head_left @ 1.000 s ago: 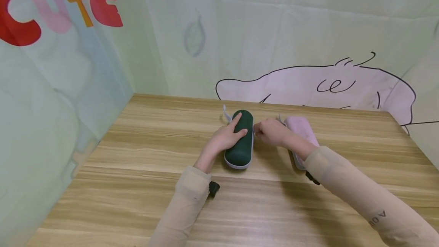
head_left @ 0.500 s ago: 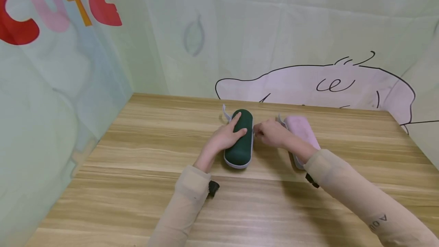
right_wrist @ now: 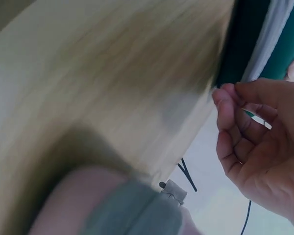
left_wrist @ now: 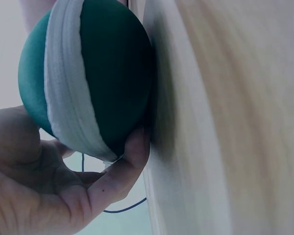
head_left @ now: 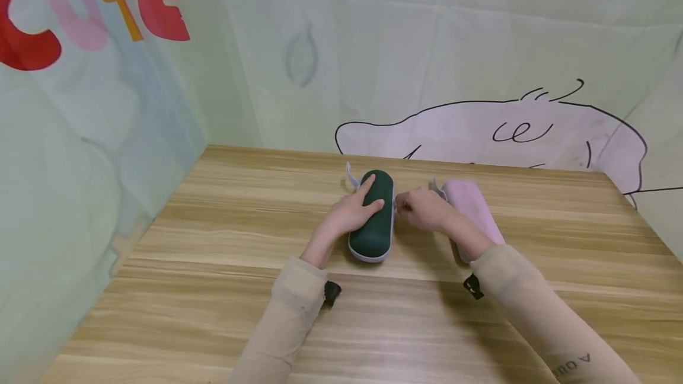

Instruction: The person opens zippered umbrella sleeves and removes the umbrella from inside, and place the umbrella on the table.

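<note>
Wood tabletop [head_left: 384,330] gives wide room on near side, up to dark-green zip case [head_left: 370,237]: L hand [head_left: 349,214] half-curled round it from left, R hand [head_left: 425,206] w/ fingertips pinched at its zipper [right_wrist: 269,41]. Pink case [head_left: 471,205] sits to R, partly hidden by R forearm [head_left: 471,234], narrow gap btwn cases. Beyond, short strip of wood to far edge [head_left: 277,150] & printed backdrop [head_left: 384,64].

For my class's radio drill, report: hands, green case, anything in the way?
Left hand gripping green case; right hand pinching at its zipper. Case looks closed, on table. Pink case alongside, apart; nothing evidently blocking.
</note>
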Tool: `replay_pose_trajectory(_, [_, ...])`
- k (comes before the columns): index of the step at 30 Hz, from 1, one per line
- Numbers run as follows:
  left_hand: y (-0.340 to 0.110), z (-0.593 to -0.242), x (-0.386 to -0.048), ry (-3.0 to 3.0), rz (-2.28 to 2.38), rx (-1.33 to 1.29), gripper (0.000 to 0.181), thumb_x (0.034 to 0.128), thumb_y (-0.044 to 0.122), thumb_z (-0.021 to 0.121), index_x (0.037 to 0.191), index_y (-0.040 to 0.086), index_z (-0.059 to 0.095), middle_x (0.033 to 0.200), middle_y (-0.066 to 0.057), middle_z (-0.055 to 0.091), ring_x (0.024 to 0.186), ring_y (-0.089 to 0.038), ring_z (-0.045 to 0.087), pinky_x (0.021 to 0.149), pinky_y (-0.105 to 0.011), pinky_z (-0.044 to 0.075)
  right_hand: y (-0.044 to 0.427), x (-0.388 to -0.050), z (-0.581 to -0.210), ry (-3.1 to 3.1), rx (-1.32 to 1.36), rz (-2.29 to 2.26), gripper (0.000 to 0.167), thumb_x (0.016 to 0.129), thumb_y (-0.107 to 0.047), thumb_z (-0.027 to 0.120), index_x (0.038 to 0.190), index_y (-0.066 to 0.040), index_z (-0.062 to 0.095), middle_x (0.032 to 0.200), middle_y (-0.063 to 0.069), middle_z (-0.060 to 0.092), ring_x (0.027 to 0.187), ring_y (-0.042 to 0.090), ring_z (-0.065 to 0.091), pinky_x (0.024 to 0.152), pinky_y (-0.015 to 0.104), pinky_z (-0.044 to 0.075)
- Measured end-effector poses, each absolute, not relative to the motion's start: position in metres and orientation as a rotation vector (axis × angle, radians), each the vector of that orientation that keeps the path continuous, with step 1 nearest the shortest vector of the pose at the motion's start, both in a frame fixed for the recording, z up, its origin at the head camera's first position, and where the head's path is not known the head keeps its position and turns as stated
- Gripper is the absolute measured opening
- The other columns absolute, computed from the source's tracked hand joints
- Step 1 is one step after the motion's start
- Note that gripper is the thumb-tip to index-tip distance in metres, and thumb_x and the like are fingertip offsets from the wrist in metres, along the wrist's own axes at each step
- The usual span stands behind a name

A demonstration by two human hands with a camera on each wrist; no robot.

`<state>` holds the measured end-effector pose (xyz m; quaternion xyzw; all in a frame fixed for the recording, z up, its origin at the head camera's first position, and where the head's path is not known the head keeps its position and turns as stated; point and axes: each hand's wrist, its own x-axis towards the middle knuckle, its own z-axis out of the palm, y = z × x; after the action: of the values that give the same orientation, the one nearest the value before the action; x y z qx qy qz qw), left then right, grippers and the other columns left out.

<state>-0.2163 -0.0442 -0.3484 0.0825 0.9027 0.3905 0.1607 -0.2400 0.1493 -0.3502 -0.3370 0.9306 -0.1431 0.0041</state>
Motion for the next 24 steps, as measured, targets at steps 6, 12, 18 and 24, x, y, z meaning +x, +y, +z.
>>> replay_pose_trajectory(6, [-0.044,-0.349,-0.217,2.574,1.121,0.228,0.066,0.0993,0.046,0.044,0.155,0.032,0.011,0.157,-0.015,0.027,0.138,-0.039,0.038,0.108,-0.053,0.035,0.15,-0.238,-0.352,2.936,-1.047,-0.487,0.018,0.085,0.0,0.058,0.069,-0.008,0.057,0.059,-0.003,0.047,0.054,0.008,0.041,0.053,0.02,0.033])
replay_pose_trajectory(12, [-0.043,-0.349,-0.217,2.579,1.113,0.237,0.067,0.0992,0.047,0.044,0.155,0.033,0.01,0.157,-0.016,0.027,0.138,-0.04,0.038,0.109,-0.053,0.035,0.15,-0.233,-0.352,2.959,-1.001,-0.515,0.019,0.086,-0.001,0.058,0.068,-0.008,0.056,0.059,-0.002,0.047,0.055,0.009,0.041,0.054,0.021,0.034])
replay_pose_trajectory(18, [-0.043,-0.348,-0.218,2.587,1.108,0.239,0.066,0.0994,0.046,0.044,0.155,0.033,0.01,0.157,-0.016,0.027,0.139,-0.039,0.037,0.109,-0.054,0.034,0.148,-0.23,-0.355,3.005,-0.977,-0.532,0.019,0.088,-0.002,0.058,0.069,-0.007,0.057,0.06,0.0,0.049,0.056,0.011,0.043,0.055,0.023,0.035])
replay_pose_trajectory(24, [-0.043,-0.349,-0.217,2.58,1.109,0.244,0.067,0.0995,0.045,0.045,0.155,0.032,0.01,0.157,-0.017,0.028,0.138,-0.039,0.039,0.109,-0.053,0.035,0.149,-0.229,-0.357,3.005,-0.947,-0.557,0.015,0.087,-0.002,0.06,0.073,-0.007,0.061,0.062,0.0,0.053,0.057,0.011,0.045,0.056,0.023,0.037])
